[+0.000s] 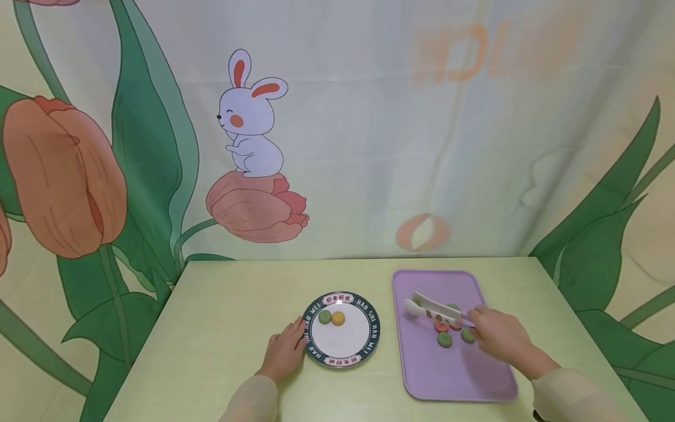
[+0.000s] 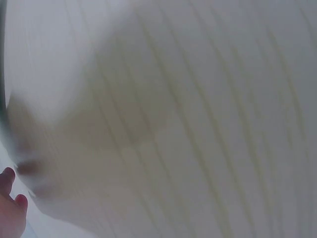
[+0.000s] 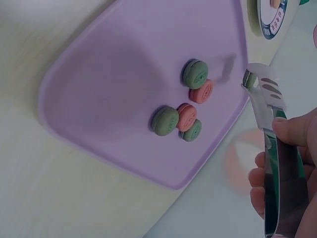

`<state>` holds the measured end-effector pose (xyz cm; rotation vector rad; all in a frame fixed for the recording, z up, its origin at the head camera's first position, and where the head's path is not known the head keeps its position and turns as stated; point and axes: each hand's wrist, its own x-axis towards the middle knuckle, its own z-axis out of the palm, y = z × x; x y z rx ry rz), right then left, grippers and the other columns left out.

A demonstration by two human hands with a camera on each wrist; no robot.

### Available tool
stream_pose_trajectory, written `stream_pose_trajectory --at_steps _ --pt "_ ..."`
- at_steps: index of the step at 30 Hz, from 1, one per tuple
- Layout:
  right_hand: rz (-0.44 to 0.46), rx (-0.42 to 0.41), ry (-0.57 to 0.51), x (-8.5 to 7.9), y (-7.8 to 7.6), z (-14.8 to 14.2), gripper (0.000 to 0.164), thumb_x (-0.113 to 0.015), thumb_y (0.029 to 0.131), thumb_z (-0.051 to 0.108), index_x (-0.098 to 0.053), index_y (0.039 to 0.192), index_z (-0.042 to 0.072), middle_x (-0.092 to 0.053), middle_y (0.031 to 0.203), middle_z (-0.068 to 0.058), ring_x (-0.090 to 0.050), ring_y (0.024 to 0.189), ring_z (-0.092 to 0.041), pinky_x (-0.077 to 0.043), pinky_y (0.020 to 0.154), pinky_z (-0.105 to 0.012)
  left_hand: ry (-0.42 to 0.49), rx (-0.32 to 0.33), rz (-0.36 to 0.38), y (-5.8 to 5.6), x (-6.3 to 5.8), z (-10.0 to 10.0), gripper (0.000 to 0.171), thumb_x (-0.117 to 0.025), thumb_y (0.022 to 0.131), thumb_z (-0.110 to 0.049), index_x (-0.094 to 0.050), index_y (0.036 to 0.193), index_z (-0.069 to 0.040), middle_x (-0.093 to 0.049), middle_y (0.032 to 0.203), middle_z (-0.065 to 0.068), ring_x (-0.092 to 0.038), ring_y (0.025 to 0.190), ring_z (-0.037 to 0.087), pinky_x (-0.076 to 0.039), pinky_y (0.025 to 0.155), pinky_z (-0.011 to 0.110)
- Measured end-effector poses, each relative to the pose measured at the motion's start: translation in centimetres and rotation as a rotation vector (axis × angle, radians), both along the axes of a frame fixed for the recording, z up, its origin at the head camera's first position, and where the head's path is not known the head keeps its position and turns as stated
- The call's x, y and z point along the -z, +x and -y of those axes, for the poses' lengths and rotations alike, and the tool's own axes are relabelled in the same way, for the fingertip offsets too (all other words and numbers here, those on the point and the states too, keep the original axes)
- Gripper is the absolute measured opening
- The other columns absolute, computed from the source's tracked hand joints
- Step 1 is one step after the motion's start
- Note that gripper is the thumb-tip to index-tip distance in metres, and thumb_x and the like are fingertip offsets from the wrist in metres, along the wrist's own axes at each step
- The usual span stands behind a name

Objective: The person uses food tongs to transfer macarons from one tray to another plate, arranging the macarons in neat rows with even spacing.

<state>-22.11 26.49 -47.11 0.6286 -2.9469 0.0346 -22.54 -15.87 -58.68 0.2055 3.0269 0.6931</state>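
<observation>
My left hand lies on the table with its fingers against the left rim of a round white plate. On the plate sit a green macaron and a yellow macaron. My right hand grips white tongs over a purple tray. Several green and pink macarons lie in the tray. The right wrist view shows the tray, the macarons, my right hand and the tongs, with something green between their tips. The left wrist view is blurred; only fingertips show.
The pale green table backs onto a printed cloth with a rabbit and tulips. Plate and tray sit side by side near the table's front.
</observation>
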Motion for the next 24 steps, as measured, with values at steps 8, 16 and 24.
stream_pose_trajectory --at_steps 8,16,24 --pt "-0.007 -0.019 0.001 0.1 -0.3 0.9 0.011 -0.063 0.072 0.011 -0.057 0.081 0.009 -0.05 0.07 0.004 -0.038 0.054 -0.008 -0.031 0.042 -0.022 0.0 0.004 0.0 -0.1 0.1 0.1 0.046 -0.044 0.091 -0.025 -0.04 0.132 -0.005 -0.036 0.14 0.01 -0.033 0.128 0.032 -0.027 0.098 0.052" --pt "-0.02 -0.028 0.001 0.4 -0.4 1.7 0.012 -0.064 0.075 0.015 -0.057 0.083 0.01 -0.049 0.068 0.004 -0.036 0.05 -0.007 -0.03 0.04 -0.021 -0.003 0.006 -0.017 0.0 0.3 0.1 0.045 -0.044 0.091 -0.024 -0.041 0.131 -0.004 -0.037 0.14 0.01 -0.034 0.127 0.033 -0.028 0.097 0.052" --pt "-0.058 -0.068 -0.036 1.0 -0.7 2.7 0.013 -0.063 0.078 0.019 -0.051 0.075 0.015 -0.048 0.066 0.006 -0.036 0.051 -0.007 -0.031 0.04 -0.021 -0.009 -0.001 -0.008 0.1 0.2 0.0 0.045 -0.043 0.091 -0.024 -0.041 0.132 -0.005 -0.036 0.14 0.01 -0.034 0.128 0.033 -0.028 0.097 0.052"
